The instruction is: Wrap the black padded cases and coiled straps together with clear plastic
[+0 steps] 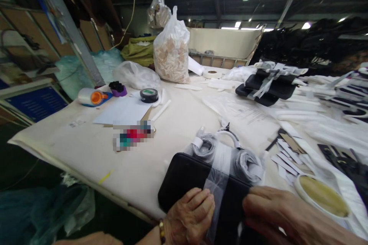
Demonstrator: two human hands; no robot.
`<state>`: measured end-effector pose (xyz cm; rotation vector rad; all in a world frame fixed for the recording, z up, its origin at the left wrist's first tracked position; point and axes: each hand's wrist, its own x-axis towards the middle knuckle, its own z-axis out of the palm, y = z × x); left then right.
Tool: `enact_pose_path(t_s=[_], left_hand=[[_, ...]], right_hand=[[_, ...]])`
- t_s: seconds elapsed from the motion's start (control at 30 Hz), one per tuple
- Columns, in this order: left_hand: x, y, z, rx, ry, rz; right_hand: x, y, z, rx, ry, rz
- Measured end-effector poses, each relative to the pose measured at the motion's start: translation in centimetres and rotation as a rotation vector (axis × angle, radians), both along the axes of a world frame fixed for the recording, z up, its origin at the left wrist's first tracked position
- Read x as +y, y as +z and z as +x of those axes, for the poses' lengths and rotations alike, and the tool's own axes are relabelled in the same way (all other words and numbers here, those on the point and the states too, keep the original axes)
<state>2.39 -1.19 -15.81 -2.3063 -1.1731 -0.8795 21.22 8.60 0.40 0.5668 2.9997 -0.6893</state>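
Note:
A black bag point(184, 178) lies at the table's near edge, partly under my hands. Round its middle runs a translucent wrapping band point(220, 172). Two grey plastic-wrapped rolls point(248, 164) sit along its far side, and a curved white-wrapped handle point(228, 134) sticks up behind them. My left hand point(191, 214), a beaded bracelet at its wrist, presses bent fingers onto the bag beside the band. With its fingers closed, my right hand point(267, 210) grips at the bag's right part; its fingertips are partly hidden.
Paper strips point(287, 160) and a yellowish tape roll point(322, 195) lie to the right. Farther back are stacked black bags point(267, 86) and a filled plastic sack point(172, 53). White sheets point(123, 109) and a black tape roll point(148, 95) are on the left. Skin shows at the lower-left edge, its owner unclear.

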Motion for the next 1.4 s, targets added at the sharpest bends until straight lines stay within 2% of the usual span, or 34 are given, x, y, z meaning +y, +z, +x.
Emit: enact_pose_path(t_s=[0.07,0.13,0.23,0.3,0.37,0.53,0.63,0.87,1.03,1.13,1.27,1.4], left_hand=[[0.0,-0.2,0.0,0.003,0.013,-0.017],[0.0,-0.3,0.0,0.013,0.016,-0.032],[-0.1,-0.4,0.0,0.005,0.007,-0.019],[-0.1,-0.4,0.0,0.005,0.002,-0.019],[0.0,-0.2,-0.1,0.008,-0.003,-0.03],[-0.1,0.3,-0.1,-0.001,-0.012,-0.059],[-0.2,0.3,-0.1,0.022,-0.01,-0.088],[-0.3,0.3,0.3,-0.048,-0.017,-0.139],[-0.3,0.6,0.4,-0.104,-0.019,-0.158],[-0.3,0.7,0.3,-0.1,-0.023,-0.169],[-0.4,1.1,0.3,-0.114,-0.035,-0.191],[-0.6,1.5,0.4,-0.161,0.015,-0.198]], right_hand=[[1.2,0.1,-2.3,-0.118,0.035,-0.035],[2.5,-0.9,-3.6,-0.231,0.049,-0.001],[3.9,-2.6,-4.6,-0.336,0.075,0.065],[4.2,-2.9,-4.9,-0.348,0.105,0.072],[4.2,-2.4,-5.0,-0.341,0.121,0.053],[3.9,0.0,-4.9,-0.394,0.115,-0.088],[4.1,0.4,-5.4,-0.41,0.164,-0.133],[4.4,-2.8,-6.5,-0.415,0.253,0.175],[4.2,-3.9,-6.4,-0.324,0.297,0.297],[4.2,-4.1,-6.5,-0.314,0.284,0.319],[4.4,-3.7,-7.2,-0.414,0.189,0.249],[4.4,-3.0,-8.1,-0.468,0.151,0.241]])
